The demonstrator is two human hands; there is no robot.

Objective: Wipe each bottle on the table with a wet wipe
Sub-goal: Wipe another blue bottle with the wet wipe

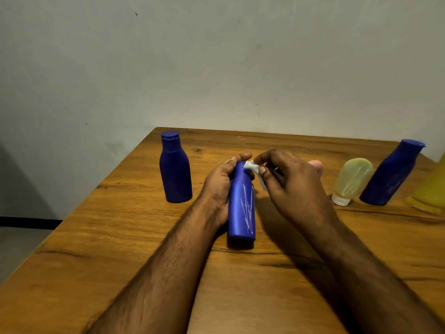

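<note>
Head view: blue bottle (241, 206) upright, cap up, in left hand (218, 184) grip.

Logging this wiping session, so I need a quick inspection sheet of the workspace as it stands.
Surface: wooden table, grain visible.
Job's things: held blue bottle with white scribbles; wet wipe at its top; left blue bottle; right blue bottle; translucent yellow tube standing on its cap.
Clutter: yellow object, cut off.
Grippers: left hand grips bottle; right hand pinches wipe.
Cables: nothing seen.
Surroundings: pale wall.
</note>
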